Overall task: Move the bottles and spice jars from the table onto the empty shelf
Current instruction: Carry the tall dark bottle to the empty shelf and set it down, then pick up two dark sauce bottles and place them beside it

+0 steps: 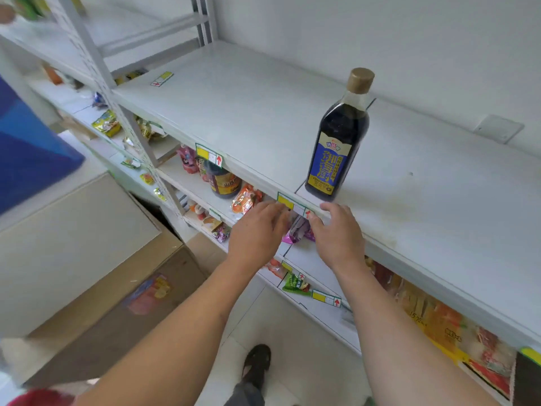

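Dark glass bottle (336, 136) with a blue label and gold cap, standing upright on the pale grey metal shelf (248, 112).

Both hands hover apart at the shelf's front edge, just below the bottle, holding nothing. Left hand (257, 230) has relaxed fingers beside a yellow price tag (294, 205); right hand (339, 232), fingers loosely spread, sits near the bottle's base without touching it. Packaged snacks (246, 199) fill lower shelves beneath the hands.

dark bottle (336, 142) (blue label, gold cap) stands upright near the white shelf (248, 112) front edge.
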